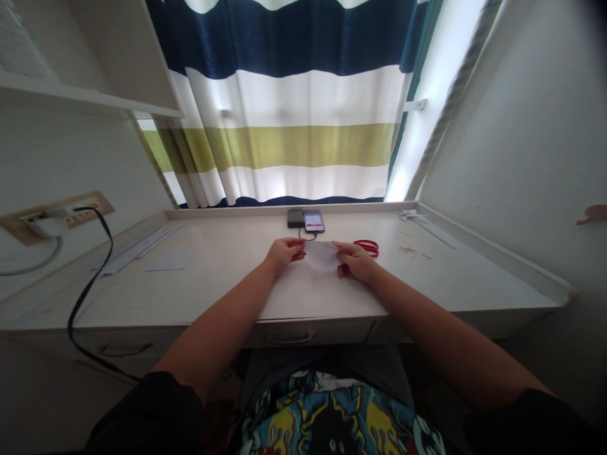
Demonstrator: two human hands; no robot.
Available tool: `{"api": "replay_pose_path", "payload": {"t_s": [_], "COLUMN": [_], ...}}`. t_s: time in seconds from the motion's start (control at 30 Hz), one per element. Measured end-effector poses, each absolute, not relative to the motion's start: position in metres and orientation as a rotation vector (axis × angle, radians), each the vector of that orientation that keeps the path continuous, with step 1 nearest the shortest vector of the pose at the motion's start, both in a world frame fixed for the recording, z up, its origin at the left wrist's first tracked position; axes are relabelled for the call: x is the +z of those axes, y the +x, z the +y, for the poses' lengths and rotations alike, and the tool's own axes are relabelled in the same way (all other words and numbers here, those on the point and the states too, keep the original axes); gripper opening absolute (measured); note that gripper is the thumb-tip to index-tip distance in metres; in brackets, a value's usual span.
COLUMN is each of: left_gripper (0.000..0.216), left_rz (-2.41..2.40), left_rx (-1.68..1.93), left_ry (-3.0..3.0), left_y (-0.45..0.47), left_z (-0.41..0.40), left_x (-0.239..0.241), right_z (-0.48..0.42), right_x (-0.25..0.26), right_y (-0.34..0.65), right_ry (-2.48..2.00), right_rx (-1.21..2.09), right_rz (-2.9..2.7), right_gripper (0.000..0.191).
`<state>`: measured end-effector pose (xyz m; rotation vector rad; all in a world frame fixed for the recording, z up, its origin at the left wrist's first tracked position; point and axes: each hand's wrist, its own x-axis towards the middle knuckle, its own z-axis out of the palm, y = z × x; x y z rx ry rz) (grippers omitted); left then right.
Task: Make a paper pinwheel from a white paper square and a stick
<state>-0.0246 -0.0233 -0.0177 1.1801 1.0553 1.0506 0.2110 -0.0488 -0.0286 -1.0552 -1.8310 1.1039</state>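
A small white sheet of paper [321, 256] is held just above the pale desk [227, 278], between both hands. My left hand [283, 253] pinches its left edge with fingers closed. My right hand [355, 259] grips its right edge, fingers curled. Red-handled scissors [367, 246] lie on the desk just behind my right hand.
A phone [313, 222] with a lit screen and a dark power bank [295, 218] lie at the back by the striped curtain. A white sheet [173, 258] and a long ruler [137, 248] sit at the left. A black cable [90, 278] hangs from the wall socket [61, 215]. Paper scraps [417, 218] lie at the back right.
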Motion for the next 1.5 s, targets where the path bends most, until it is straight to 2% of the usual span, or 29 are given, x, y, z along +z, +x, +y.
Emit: {"api": "replay_pose_path", "payload": {"t_s": [0.4,0.73,1.0,1.3,1.5], "left_gripper": [0.033,0.019,0.029,0.044,0.045], "left_rz": [0.803,0.751,0.695,0.701,0.729], "left_rx": [0.941,0.978,0.955,0.947,0.963], "left_ry": [0.987,0.966,1.030,1.122,1.135], "left_y": [-0.012,-0.013,-0.013,-0.015,-0.014], "left_z": [-0.043,-0.041,-0.042,-0.038,-0.040], "left_x": [-0.007,-0.013,-0.016,-0.022,-0.021], "right_z": [-0.065,-0.070,-0.070,-0.076,-0.061], "right_x": [-0.012,-0.013,-0.013,-0.007,-0.019], "right_y": [0.202,0.197,0.200,0.202,0.208], "right_ry": [-1.022,-1.071,-1.007,-0.986,-1.081], "right_rx": [0.319,0.003,0.054,0.374,0.735], "right_rz": [-2.113,-2.343,-2.405,-2.299,-2.183], "right_gripper": [0.052,0.060,0.060,0.059,0.039]}}
